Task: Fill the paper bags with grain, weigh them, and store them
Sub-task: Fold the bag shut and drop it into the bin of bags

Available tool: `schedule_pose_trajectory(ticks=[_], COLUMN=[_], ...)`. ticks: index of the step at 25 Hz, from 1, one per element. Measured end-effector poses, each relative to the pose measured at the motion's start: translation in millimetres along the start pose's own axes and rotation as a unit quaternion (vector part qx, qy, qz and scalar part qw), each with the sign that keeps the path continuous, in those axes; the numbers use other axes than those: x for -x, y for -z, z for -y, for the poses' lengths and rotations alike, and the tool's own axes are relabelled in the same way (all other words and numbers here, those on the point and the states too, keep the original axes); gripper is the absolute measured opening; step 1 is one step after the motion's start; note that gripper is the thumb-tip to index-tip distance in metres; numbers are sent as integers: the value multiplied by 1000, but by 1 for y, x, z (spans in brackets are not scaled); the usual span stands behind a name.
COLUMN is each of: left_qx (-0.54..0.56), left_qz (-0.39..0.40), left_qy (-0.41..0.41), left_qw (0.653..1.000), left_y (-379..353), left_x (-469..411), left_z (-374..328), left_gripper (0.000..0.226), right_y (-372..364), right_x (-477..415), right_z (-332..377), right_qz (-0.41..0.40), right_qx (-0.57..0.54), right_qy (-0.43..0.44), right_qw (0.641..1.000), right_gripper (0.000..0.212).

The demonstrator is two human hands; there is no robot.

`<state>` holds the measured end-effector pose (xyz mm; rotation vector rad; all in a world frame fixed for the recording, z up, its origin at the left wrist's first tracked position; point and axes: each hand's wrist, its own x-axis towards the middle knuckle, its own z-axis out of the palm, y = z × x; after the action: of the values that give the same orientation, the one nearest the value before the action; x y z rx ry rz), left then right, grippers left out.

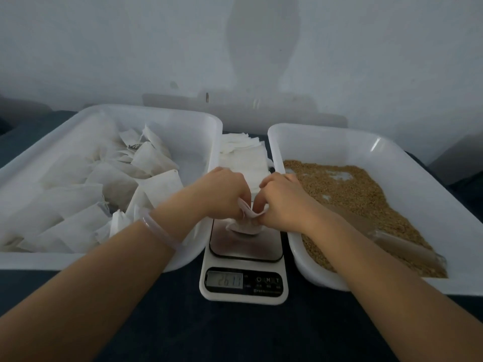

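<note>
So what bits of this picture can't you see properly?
All from the head view:
Paper bag on the scale: its top is covered by the left hand and right hand pinching it, so its fill is hidden.
Scale display: digits too blurry to read surely.
Scoop-like thing in the grain tray: partly behind the right forearm.
Left tray: cut off by the left edge.

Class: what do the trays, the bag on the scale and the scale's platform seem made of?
Left tray and right tray: likely plastic, white, smooth, glossy glint. Bag: thin paper-like sheet, matte, crumpled. Scale platform: perhaps steel or glass, dark, reflective.
</note>
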<state>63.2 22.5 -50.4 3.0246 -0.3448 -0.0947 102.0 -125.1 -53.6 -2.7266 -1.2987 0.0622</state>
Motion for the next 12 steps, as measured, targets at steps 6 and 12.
schedule_pose_trajectory(ticks=[6,12], left_qx=[57,239], left_qz=[-14,-33], left_qy=[-1,9], left_qw=[998,970], left_y=[1,9], left_x=[6,14], left_z=[3,9], left_gripper=[38,41], right_y=[4,8], right_x=[1,4], right_z=[-6,-19], right_qz=[0,2], right_qx=[-104,-267], right_qy=[-20,-24], right_qw=[994,963], right_gripper=[48,56])
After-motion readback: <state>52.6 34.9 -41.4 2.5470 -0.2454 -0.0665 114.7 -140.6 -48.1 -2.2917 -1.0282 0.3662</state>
